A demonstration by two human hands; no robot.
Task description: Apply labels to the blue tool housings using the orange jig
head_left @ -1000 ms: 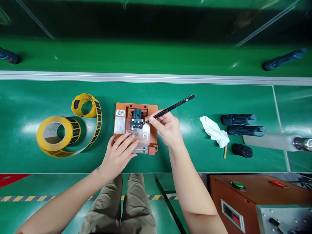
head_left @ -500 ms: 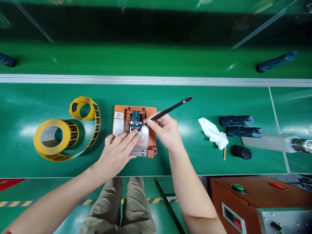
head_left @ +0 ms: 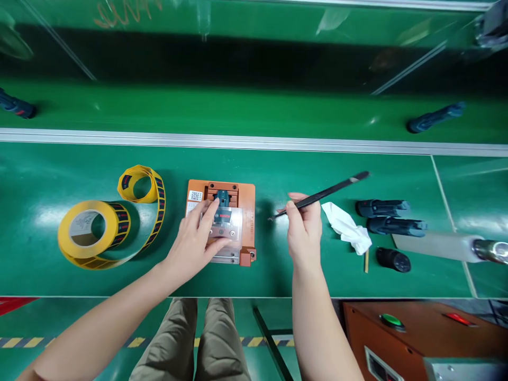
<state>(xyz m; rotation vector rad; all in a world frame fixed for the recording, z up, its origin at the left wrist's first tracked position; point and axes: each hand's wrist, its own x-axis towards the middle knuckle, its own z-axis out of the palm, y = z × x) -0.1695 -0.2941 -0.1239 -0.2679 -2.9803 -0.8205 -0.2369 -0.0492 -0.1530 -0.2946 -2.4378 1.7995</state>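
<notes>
An orange fixture (head_left: 248, 211) with a clear plastic cover (head_left: 235, 248) lies on the green bench. It holds a dark blue tool part (head_left: 223, 199) with a dark label (head_left: 223, 215) on it. My left hand (head_left: 193, 235) rests on the fixture, fingers spread, index fingertip touching the blue part and thumb lying across the cover. Right of the fixture, my right hand (head_left: 305, 227) grips black tweezers (head_left: 337, 187), their tips pointing left above the bench. I see no label at those tips.
On the left stands a roll of yellow label tape (head_left: 65, 230) with its loose end curled (head_left: 137, 170). To the right lie a crumpled white tissue (head_left: 347, 227), two dark blue tool parts (head_left: 383, 207) (head_left: 397, 226), a black cylinder (head_left: 392, 260) and a metal-ended tool (head_left: 490, 248).
My right hand has drawn the tweezers away from the fixture to the right. My left hand's fingers have shifted up to the blue part. The view has tilted slightly.
</notes>
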